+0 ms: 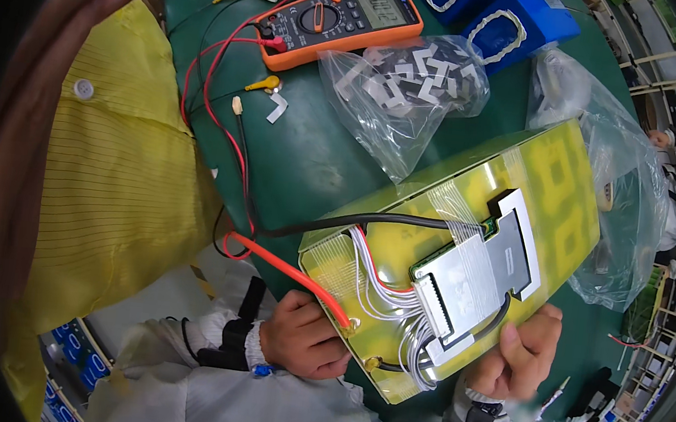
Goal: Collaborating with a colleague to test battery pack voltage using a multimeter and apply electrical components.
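Note:
A boxy battery pack (473, 176) wrapped in yellow-green board lies tilted before me. Clear tape holds a circuit board with a silver plate (471, 274) on its upper face, framed partly by white foam. White wires (371, 285) loop from its connector. A thick red cable (290, 270) and a black cable (370, 218) leave toward the left. My left hand (304, 335) is closed at the pack's near left edge, its fingertips partly hidden there. On the near right edge, my right hand (521, 354) grips with curled fingers, some out of sight.
An orange multimeter (341, 22) with red and black leads lies at the back. Beside it are a clear bag (409, 87) of small metal strips and blue packs (521, 32). Another clear bag (626, 216) lies right. A person in yellow clothing (123, 139) stands close left.

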